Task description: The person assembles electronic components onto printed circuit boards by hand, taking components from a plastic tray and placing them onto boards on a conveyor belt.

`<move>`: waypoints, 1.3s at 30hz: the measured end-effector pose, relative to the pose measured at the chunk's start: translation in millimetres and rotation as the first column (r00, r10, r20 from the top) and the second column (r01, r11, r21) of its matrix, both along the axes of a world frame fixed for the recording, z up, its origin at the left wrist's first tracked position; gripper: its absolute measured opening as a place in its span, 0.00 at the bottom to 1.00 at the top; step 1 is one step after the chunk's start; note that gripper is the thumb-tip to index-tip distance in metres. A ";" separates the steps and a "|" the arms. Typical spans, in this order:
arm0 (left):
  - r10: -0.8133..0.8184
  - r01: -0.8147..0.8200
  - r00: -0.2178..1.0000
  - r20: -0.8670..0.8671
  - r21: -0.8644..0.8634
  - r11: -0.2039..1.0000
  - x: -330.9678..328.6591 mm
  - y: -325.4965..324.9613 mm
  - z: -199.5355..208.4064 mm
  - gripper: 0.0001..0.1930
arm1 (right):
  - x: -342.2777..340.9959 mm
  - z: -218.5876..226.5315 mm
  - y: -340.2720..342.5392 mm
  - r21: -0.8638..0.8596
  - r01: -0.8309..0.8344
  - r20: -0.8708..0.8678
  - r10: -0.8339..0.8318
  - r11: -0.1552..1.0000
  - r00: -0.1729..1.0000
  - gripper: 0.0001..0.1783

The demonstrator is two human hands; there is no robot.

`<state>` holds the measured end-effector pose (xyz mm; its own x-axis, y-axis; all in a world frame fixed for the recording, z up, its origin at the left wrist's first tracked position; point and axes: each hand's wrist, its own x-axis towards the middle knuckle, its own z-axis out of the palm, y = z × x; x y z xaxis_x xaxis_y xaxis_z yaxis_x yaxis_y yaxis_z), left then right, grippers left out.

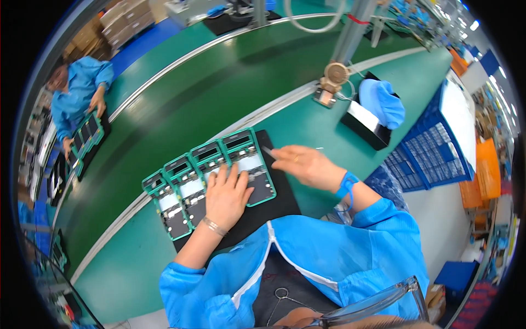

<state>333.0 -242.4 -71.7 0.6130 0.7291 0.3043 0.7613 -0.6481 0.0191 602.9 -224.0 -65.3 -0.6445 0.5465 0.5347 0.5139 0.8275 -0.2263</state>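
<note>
Several opened phone-like devices in green frames stand side by side on a black mat [284, 193], their dark boards and pale patches showing. My left hand [226, 197] lies with fingers spread over the middle ones, its fingertips near the rightmost device [261, 183]. Part of the devices beneath that hand is hidden. At the far left of the row is a narrower-looking device [174, 218]. My right hand [307, 164], wearing a blue wrist strap [347, 185], pinches a thin grey tool [268, 151] just right of the rightmost frame; its exact kind is unclear.
Beyond the mat runs a dark green conveyor belt [219, 82] with a pale metal rail. A black box [359, 123] with a blue cloth cap, a bronze-coloured fixture [333, 77] and a blue crate [433, 156] stand to the right. Far left, a person [79, 90] handles similar green frames.
</note>
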 end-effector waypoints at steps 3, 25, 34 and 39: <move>-0.177 0.178 0.982 0.061 -0.002 0.984 30.6 -8.9 11.1 0.29 | 63.6 18.4 -20.2 -0.021 0.259 -0.102 -0.260 0.966 0.960 0.18; -0.807 0.805 0.590 -0.005 -0.080 0.589 250.3 -40.9 -46.3 0.26 | 193.0 21.2 -61.6 0.115 0.732 0.086 -0.741 0.671 0.666 0.04; -0.653 0.669 0.721 0.231 0.011 0.743 139.5 -21.2 -27.2 0.22 | 241.6 -7.9 43.6 -0.172 0.887 0.259 -0.849 0.429 0.461 0.25; -0.564 0.585 0.780 0.272 0.005 0.811 93.6 -19.4 -9.5 0.21 | 259.0 -14.0 56.3 -0.386 0.825 0.240 -0.819 0.412 0.521 0.18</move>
<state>426.6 -261.8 -81.2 0.8365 0.2933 0.4629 0.2108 -0.9520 0.2222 861.9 -167.7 -79.4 0.2312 0.9666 0.1108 0.9017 -0.1701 -0.3976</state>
